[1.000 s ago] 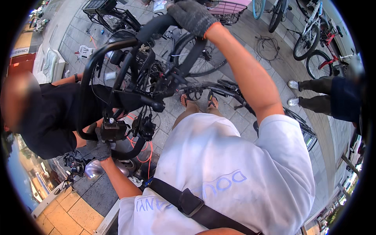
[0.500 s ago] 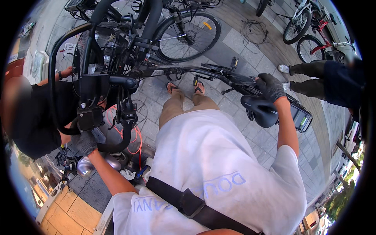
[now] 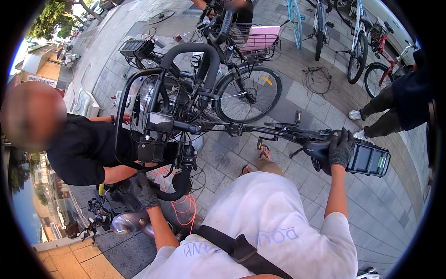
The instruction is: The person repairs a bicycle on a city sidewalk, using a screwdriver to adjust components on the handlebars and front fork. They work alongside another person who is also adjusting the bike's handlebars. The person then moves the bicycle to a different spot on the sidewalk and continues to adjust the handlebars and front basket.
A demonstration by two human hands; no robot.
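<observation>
At our left, a person in a black shirt stands just beside the front of the black bicycle that stretches across in front of us, leaving little room at that end. Nearer to us on that side are a rounded silver object and a tangle of orange cable on the ground by the handlebar. Past the middle of our bicycle, another bicycle's front wheel stands close, narrowing the far side. Farther off to the right, a loose coil of black cable lies on the paving, which opens out on our own right, below the rear rack. A second person in dark trousers stands near that rack, on its far side. Our gloved left hand is closed around the near end of the handlebar. Our gloved right hand lies over the back of the saddle, fingers pointing away from us; we cannot tell whether it grips underneath.
</observation>
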